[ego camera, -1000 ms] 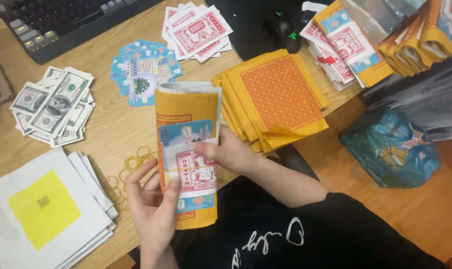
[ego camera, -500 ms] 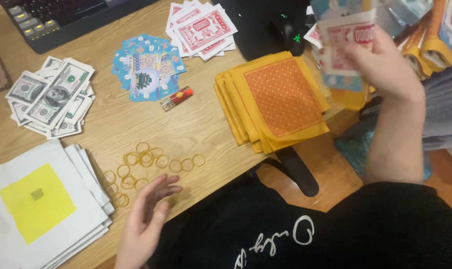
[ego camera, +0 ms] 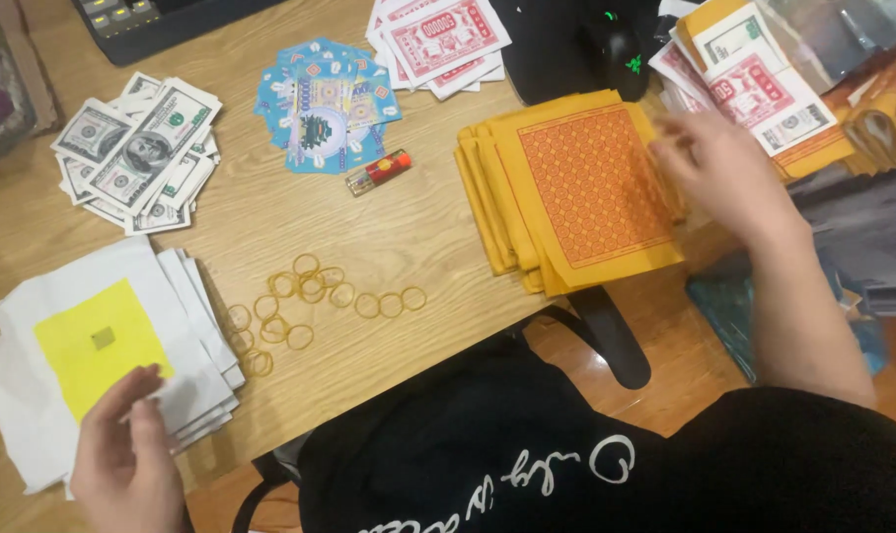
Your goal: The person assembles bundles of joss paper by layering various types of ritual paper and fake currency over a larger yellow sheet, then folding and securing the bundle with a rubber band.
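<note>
The white paper stack, its top sheet bearing a yellow square, lies at the near left corner of the desk, and the left hand rests its fingertips on the near edge of that top sheet, fingers loosely spread with nothing in the grip. The right hand is blurred; it hovers open over the right edge of the yellow-orange paper stack, and whether it touches the stack cannot be told. Between the two stacks a scatter of yellow rubber bands lies on the wood. Farther off sit a red-and-yellow lighter, a fan of blue printed cards, a pile of banknote-style sheets and red-and-white printed notes.
</note>
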